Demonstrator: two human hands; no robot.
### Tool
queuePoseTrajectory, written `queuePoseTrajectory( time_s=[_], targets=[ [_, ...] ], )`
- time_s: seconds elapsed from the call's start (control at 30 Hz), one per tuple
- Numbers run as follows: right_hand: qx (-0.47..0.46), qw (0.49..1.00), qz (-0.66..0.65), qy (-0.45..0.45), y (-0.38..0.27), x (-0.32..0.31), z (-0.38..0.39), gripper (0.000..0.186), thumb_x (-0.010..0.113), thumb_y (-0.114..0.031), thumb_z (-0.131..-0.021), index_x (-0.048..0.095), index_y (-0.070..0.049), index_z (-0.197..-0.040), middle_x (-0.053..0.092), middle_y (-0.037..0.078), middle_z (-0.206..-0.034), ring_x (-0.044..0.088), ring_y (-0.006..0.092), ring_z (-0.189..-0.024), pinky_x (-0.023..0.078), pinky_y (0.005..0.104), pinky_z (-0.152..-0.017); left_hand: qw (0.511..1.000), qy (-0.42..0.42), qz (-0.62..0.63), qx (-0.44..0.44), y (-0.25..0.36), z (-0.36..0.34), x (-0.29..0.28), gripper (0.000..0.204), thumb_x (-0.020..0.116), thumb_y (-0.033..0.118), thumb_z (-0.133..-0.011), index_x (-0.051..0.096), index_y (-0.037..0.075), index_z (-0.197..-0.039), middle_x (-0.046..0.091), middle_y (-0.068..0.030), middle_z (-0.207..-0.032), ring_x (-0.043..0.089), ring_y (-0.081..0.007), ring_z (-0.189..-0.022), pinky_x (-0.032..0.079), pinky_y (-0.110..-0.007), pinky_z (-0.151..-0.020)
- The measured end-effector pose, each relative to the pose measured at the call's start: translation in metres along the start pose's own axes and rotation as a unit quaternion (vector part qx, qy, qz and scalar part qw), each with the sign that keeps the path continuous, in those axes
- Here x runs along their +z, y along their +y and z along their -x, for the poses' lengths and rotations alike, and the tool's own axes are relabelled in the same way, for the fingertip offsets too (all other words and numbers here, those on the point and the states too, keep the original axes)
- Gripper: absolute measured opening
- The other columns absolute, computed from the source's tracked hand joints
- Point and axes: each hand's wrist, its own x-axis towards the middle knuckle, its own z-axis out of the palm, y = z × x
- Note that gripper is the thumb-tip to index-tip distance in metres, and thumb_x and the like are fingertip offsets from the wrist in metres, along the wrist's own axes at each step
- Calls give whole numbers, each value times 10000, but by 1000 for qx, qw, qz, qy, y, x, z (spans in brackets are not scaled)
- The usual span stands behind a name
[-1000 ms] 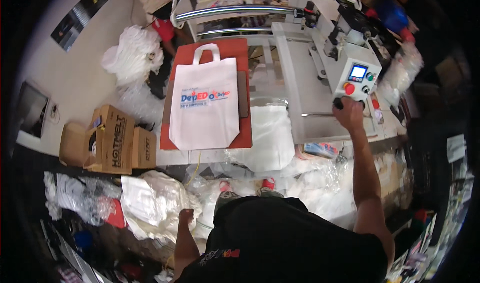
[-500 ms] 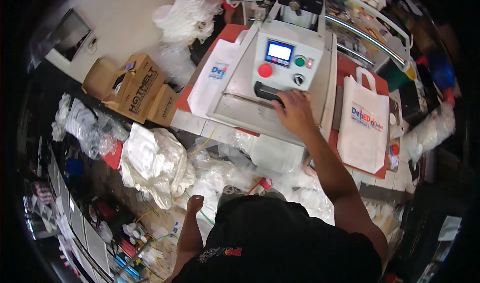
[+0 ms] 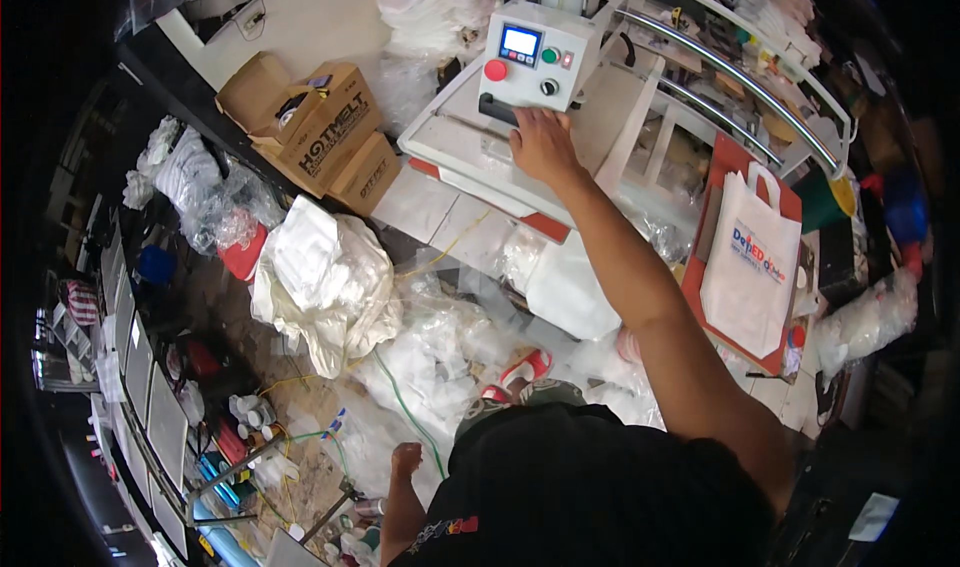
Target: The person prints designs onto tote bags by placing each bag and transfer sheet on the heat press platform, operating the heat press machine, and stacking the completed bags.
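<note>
My right hand (image 3: 545,145) is closed over the right end of the black handle (image 3: 496,109) on a heat press. Just above the handle sits the press's pale control box (image 3: 530,82), with a lit screen, a red button, a green button and a knob. Its broad metal plate (image 3: 455,137) covers the left red pad (image 3: 545,228), hiding whatever lies on it. On the right red pad (image 3: 700,272), a white tote bag (image 3: 752,272) with a red and blue print lies flat and uncovered. Low beside my body, my left hand (image 3: 406,458) is loosely curled, with nothing visible in it.
Curved chrome rails (image 3: 730,77) run behind the press. Open cardboard boxes (image 3: 325,132) stand left of it. A bulging white sack (image 3: 325,277) and crumpled clear plastic (image 3: 440,337) lie on the floor, crossed by a green cord (image 3: 405,407). Tools and bottles clutter the lower left.
My right hand has moved the press head leftward by its handle, and its plate now covers the left pad and the bag seen there before. My view has shifted too.
</note>
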Motion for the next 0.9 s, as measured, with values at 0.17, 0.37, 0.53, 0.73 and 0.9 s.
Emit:
queuePoseTrajectory(
  time_s=[0.17, 0.37, 0.53, 0.73, 0.9],
  targets=[
    [12, 983, -162, 83, -43, -39, 47, 557, 654, -83, -817, 471, -17, -1339, 530, 223, -1281, 492, 413, -1208, 402, 487, -1036, 989, 65, -128, -18, -62, 41, 55, 90, 636, 210, -886, 669, 127, -873, 682, -62, -769, 689, -187, -662, 551, -340, -566],
    [177, 968, -180, -2, -17, -113, 254, 399, 648, -4, -799, 567, -27, -1189, 599, 194, -1177, 558, 376, -1140, 447, 430, -989, 950, 111, -281, 81, -46, 26, 51, 165, 677, 273, -831, 710, 111, -831, 712, -93, -792, 704, -234, -685, 570, -378, -637],
    [305, 946, -107, -12, 68, -186, 384, 261, 624, -23, -822, 594, -29, -1081, 624, 178, -1056, 613, 366, -964, 499, 433, -856, 982, 111, -149, 32, 15, -16, 29, 241, 573, 255, -836, 715, 61, -821, 700, -182, -875, 671, -326, -775, 543, -419, -726],
    [352, 932, 38, 74, 243, -272, 427, 281, 664, -88, -820, 627, -13, -1089, 654, 187, -1049, 626, 352, -978, 490, 439, -893, 986, 147, -13, 76, 167, -26, 28, 287, 560, 279, -839, 691, 30, -893, 686, -237, -917, 662, -413, -901, 527, -455, -823],
    [366, 916, 163, 29, 403, -305, 435, 405, 688, -158, -791, 612, 28, -1142, 634, 226, -1155, 592, 401, -1081, 473, 478, -946, 987, 134, -3, 94, 282, 8, 67, 294, 572, 295, -859, 683, 29, -920, 695, -214, -879, 678, -378, -873, 532, -431, -801]
  ],
)
